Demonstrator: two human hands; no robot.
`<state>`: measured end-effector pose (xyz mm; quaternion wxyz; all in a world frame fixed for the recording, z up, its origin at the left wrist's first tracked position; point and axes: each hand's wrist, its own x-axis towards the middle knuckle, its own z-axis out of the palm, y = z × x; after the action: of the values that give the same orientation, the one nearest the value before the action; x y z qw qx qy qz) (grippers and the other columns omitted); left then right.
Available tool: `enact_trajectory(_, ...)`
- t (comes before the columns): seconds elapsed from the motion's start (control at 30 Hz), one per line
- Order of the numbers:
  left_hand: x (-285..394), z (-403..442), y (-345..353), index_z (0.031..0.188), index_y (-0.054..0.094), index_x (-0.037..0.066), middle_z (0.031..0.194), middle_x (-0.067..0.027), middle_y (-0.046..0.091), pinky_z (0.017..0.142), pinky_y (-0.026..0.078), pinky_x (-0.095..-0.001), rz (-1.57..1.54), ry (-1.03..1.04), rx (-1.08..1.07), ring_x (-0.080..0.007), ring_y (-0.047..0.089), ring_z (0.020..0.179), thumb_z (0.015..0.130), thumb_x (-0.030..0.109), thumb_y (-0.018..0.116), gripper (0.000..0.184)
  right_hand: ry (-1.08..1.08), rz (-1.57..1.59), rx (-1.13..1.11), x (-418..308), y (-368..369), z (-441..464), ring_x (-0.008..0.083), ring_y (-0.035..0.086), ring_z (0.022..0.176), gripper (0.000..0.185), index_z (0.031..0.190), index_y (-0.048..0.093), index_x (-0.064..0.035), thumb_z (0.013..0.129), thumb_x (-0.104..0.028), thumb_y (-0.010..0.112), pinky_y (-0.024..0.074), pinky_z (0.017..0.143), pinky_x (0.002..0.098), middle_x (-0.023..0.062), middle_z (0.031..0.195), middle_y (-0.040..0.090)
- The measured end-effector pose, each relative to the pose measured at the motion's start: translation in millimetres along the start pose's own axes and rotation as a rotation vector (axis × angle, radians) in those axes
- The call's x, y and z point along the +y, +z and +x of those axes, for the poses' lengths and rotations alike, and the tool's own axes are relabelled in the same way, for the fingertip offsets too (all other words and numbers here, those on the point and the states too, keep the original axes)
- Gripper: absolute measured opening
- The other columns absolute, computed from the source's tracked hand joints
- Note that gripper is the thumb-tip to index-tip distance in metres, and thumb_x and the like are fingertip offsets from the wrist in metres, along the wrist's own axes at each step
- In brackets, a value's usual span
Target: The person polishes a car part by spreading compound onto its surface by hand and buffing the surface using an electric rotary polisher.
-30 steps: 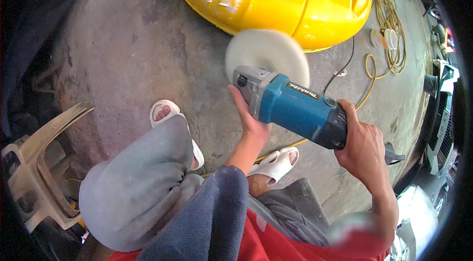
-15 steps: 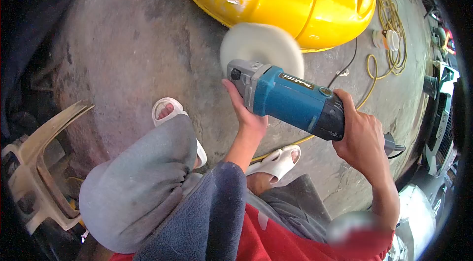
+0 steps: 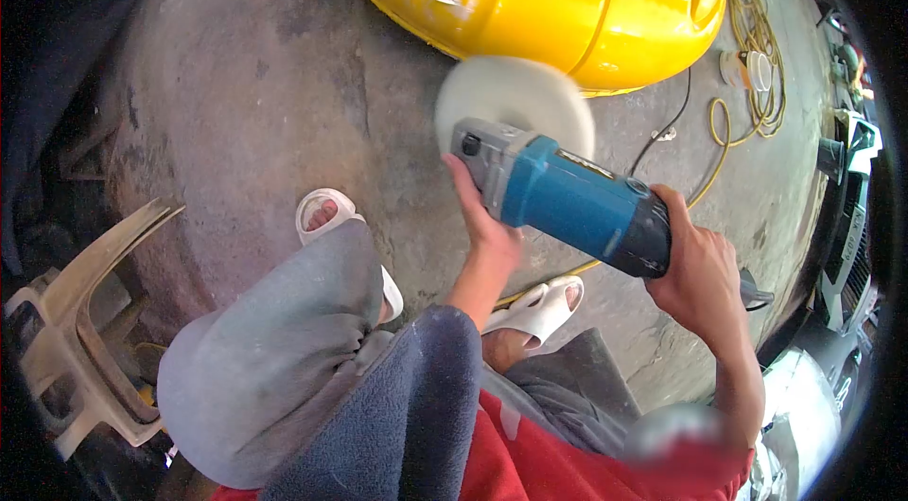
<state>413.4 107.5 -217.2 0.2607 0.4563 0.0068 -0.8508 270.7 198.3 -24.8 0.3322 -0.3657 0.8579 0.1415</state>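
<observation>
Left hand [image 3: 486, 225] half-curled under grey head [image 3: 487, 153] of blue polisher [image 3: 572, 201]; round white pad [image 3: 511, 85] motion-blurred, slightly nearer than half second ago, by near edge of glossy yellow panel [image 3: 558, 4] on floor [image 3: 246, 113], contact unclear; right hand [image 3: 698, 264] wrapped round polisher's black rear [image 3: 646, 238].

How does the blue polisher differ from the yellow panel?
The polisher is blue, black and grey; the panel is glossy yellow with whitish marks. The polisher looks narrow; the panel, broad. The polisher is in the left hand and right hand; the panel is in neither.
</observation>
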Motion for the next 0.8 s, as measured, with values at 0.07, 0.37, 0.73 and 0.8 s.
enact_trajectory(0.07, 16.2, 6.0, -2.7, 0.145, 0.040, 0.016, 0.140, -0.0051, 0.051, 0.110, 0.035, -0.0433, 0.033, 0.072, 0.021, -0.0243, 0.047, 0.130, 0.086, 0.079, 0.041, 0.086, -0.040, 0.036, 0.017, -8.0, 5.0, 11.1, 0.0438, 0.065, 0.080, 0.074, 0.133, 0.041, -0.0117, 0.064, -0.002, 0.066, 0.0488, 0.072, 0.0498, 0.0219, 0.081, 0.066)
enact_trajectory(0.37, 9.8, 4.9, -9.8, 0.152, 0.025, 0.008, 0.150, -0.0086, 0.038, 0.113, 0.030, -0.0357, 0.034, 0.099, -0.014, -0.0229, 0.040, 0.135, 0.091, 0.073, 0.039, 0.091, -0.029, 0.091, -0.001, -3.4, 9.4, 12.6, 0.0440, 0.065, 0.081, 0.074, 0.133, 0.041, -0.0116, 0.064, -0.001, 0.067, 0.0487, 0.073, 0.0494, 0.0224, 0.082, 0.066)
enact_trajectory(0.73, -22.5, -37.2, 48.7, 0.152, 0.021, 0.004, 0.149, -0.0104, 0.036, 0.114, 0.030, -0.0338, 0.071, 0.000, -0.191, -0.0213, 0.039, 0.135, 0.093, 0.073, 0.032, 0.091, 0.130, 0.155, 0.083, 42.8, -18.5, -41.0, 0.0441, 0.064, 0.099, 0.081, 0.136, 0.042, -0.0121, 0.062, 0.004, 0.070, 0.0487, 0.087, 0.0482, 0.0224, 0.103, 0.066)
enact_trajectory(0.8, -20.1, -36.2, 58.2, 0.152, 0.020, 0.004, 0.151, -0.0108, 0.034, 0.114, 0.029, -0.0337, 0.079, 0.023, -0.230, -0.0215, 0.037, 0.136, 0.093, 0.073, 0.032, 0.091, 0.121, 0.209, 0.080, 51.6, -21.8, -38.3, 0.0433, 0.063, 0.102, 0.079, 0.135, 0.043, -0.0108, 0.063, 0.004, 0.071, 0.0485, 0.089, 0.0471, 0.0226, 0.105, 0.066)
